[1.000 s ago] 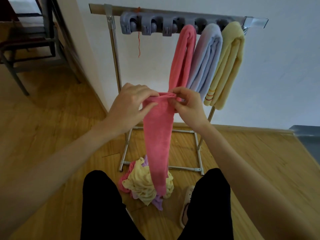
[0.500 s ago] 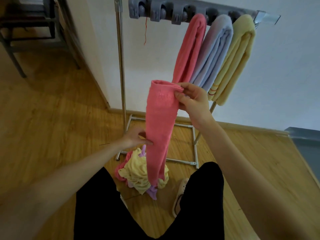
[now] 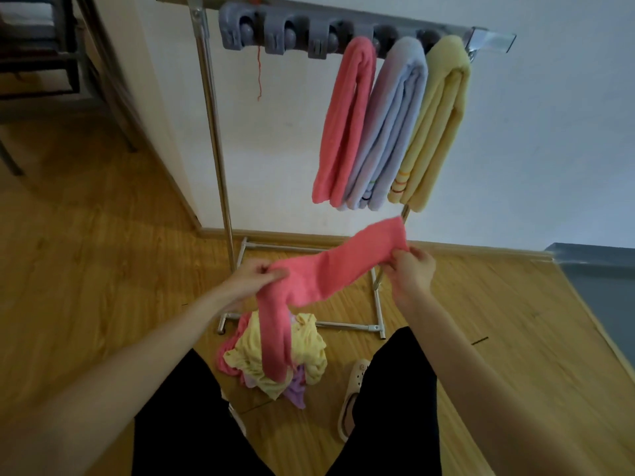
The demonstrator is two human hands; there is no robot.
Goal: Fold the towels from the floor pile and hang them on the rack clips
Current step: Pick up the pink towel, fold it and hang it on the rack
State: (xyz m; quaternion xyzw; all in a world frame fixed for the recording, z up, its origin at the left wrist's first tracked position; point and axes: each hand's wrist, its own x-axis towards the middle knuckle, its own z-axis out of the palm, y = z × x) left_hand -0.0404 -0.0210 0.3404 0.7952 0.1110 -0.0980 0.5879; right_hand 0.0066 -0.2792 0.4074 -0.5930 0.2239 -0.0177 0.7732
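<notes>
A long folded pink towel [image 3: 343, 266] stretches between my hands in front of the rack. My left hand [image 3: 252, 278] pinches it near its middle, and the rest hangs down over the floor pile [image 3: 305, 355] of yellow, pink and purple towels. My right hand [image 3: 412, 273] grips the raised upper end. On the rack's grey clip bar [image 3: 275, 32] hang a pink towel [image 3: 347, 121], a light blue towel [image 3: 391, 125] and a yellow towel [image 3: 436, 121]; three clips on the left hold nothing.
The metal rack frame [image 3: 214, 132] stands against a white wall on a wooden floor. My black-trousered legs and a light slipper [image 3: 354, 396] are below. A dark chair frame [image 3: 65, 63] stands at the back left. A grey step [image 3: 601, 280] lies at the right.
My left hand slid down the towel, took hold near its middle and lifted it. My right hand lowered the top end and moved right, so the towel now spans between both hands.
</notes>
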